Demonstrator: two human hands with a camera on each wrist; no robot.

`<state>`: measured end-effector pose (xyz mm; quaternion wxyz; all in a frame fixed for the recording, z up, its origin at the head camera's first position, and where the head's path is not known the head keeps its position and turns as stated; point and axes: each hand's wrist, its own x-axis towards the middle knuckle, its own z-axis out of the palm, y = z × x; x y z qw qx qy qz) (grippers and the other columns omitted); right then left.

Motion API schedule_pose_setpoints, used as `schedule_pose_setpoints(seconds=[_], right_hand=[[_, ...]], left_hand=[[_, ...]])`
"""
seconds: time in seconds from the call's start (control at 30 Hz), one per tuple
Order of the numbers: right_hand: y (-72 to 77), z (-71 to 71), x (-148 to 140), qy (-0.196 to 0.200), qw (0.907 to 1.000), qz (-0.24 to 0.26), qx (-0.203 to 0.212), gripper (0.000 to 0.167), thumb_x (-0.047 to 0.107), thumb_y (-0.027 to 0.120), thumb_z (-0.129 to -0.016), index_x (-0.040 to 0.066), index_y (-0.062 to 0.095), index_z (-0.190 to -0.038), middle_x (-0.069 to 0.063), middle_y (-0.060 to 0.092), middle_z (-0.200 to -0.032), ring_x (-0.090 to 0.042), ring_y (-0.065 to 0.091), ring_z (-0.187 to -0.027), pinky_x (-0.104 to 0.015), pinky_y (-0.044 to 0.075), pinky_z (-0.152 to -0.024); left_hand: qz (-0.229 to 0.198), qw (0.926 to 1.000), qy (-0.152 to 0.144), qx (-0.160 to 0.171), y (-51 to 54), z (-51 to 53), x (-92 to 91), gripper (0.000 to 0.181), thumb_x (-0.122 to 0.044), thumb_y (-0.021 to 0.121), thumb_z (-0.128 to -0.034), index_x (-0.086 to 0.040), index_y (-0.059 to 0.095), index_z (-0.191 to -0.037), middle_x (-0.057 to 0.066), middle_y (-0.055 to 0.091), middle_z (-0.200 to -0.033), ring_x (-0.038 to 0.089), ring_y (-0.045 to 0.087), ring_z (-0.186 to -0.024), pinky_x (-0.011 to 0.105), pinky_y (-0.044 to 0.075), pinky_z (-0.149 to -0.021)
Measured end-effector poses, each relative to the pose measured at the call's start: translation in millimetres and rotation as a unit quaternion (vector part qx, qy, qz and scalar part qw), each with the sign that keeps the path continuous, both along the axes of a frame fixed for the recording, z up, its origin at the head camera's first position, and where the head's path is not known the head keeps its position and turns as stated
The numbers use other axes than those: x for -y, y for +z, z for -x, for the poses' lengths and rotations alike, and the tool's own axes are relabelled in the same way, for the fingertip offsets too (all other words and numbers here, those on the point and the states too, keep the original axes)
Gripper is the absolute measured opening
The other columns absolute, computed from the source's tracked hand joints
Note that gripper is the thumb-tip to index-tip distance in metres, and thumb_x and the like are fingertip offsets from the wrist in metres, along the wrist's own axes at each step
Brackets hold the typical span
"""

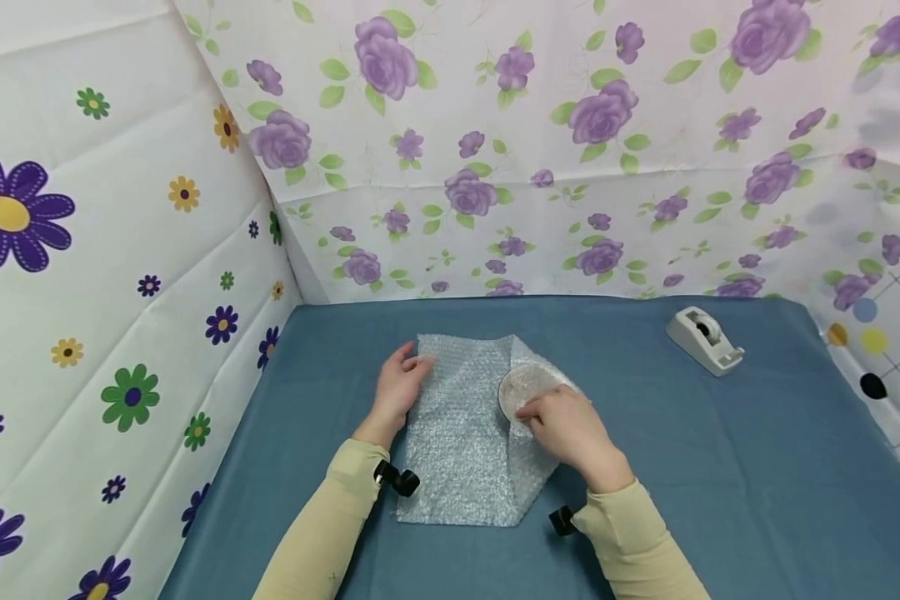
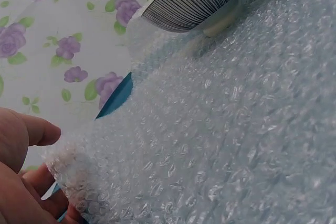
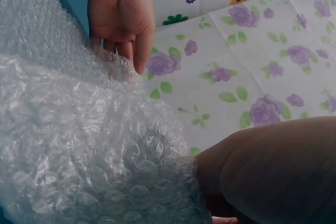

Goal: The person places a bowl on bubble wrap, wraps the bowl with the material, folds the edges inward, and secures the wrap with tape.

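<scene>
A sheet of bubble wrap (image 1: 457, 433) lies on the blue tabletop, with its right part folded inward. On it stands a bowl (image 2: 197, 1) with dark fine stripes outside; in the head view a folded flap partly covers the bowl (image 1: 521, 385). My right hand (image 1: 573, 429) pinches the flap's edge over the bowl, and in the right wrist view the thumb bears against the bubble wrap (image 3: 94, 150). At the sheet's far left corner is my left hand (image 1: 396, 390), its fingers beneath the edge and its thumb apart from the sheet in the left wrist view.
A white tape dispenser (image 1: 705, 340) stands at the back right of the blue tabletop (image 1: 757, 467). Flowered sheets (image 1: 435, 150) hang behind the table and along both sides.
</scene>
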<state>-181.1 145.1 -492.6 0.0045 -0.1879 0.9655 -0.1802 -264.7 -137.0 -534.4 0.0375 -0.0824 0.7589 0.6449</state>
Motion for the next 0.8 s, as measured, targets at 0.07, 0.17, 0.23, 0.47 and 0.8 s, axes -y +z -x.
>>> schedule_pose_setpoints(seconds=[0.07, 0.17, 0.23, 0.47, 0.8], right_hand=[[-0.1, -0.2, 0.3, -0.002, 1.0000, 0.001, 0.003, 0.023, 0.007, 0.068, -0.103, 0.015, 0.086, -0.114, -0.003, 0.079, -0.117, -0.036, 0.066, -0.120, -0.057, 0.049, -0.107], [0.1, -0.4, 0.5, -0.006, 1.0000, 0.002, 0.007, 0.024, 0.007, 0.067, -0.103, 0.016, 0.086, -0.115, -0.002, 0.079, -0.118, -0.037, 0.065, -0.122, -0.059, 0.048, -0.107], [0.1, -0.3, 0.6, -0.007, 0.9999, 0.002, 0.009, 0.025, 0.007, 0.066, -0.104, 0.016, 0.086, -0.115, -0.002, 0.079, -0.117, -0.037, 0.065, -0.122, -0.060, 0.048, -0.107], [1.0, 0.3, 1.9, -0.013, 0.9998, 0.001, 0.016, 0.026, 0.009, 0.063, -0.105, 0.017, 0.086, -0.115, -0.002, 0.080, -0.114, -0.036, 0.067, -0.121, -0.062, 0.049, -0.104], [1.0, 0.0, 1.8, -0.011, 0.9997, -0.007, 0.020, 0.022, 0.010, 0.065, -0.105, 0.015, 0.086, -0.112, -0.005, 0.079, -0.114, -0.036, 0.067, -0.117, -0.063, 0.049, -0.103]], left_hand=[[0.003, 0.9999, 0.003, -0.010, 0.0, 0.0, -0.7, 0.063, -0.020, 0.069, -0.1070, -0.004, 0.044, -0.163, 0.023, 0.064, -0.144, 0.039, 0.057, -0.138, 0.057, 0.043, -0.115], [0.015, 0.9996, 0.009, -0.021, 0.2, -0.3, -1.3, 0.053, -0.021, 0.071, -0.1056, -0.003, 0.057, -0.153, 0.020, 0.067, -0.138, 0.036, 0.061, -0.131, 0.054, 0.049, -0.109], [0.023, 0.9992, 0.011, -0.029, 0.1, -0.4, -1.6, 0.044, -0.022, 0.072, -0.1052, -0.003, 0.065, -0.145, 0.017, 0.068, -0.134, 0.035, 0.063, -0.125, 0.052, 0.052, -0.103], [0.027, 0.9980, 0.011, -0.057, 0.2, -0.2, -3.7, 0.022, -0.024, 0.074, -0.1047, -0.007, 0.078, -0.119, 0.009, 0.072, -0.115, 0.027, 0.065, -0.104, 0.041, 0.052, -0.086], [0.038, 0.9967, 0.005, -0.071, 0.9, -0.7, -7.8, 0.019, -0.025, 0.074, -0.1047, -0.009, 0.078, -0.115, 0.006, 0.072, -0.109, 0.025, 0.065, -0.098, 0.038, 0.051, -0.081]])
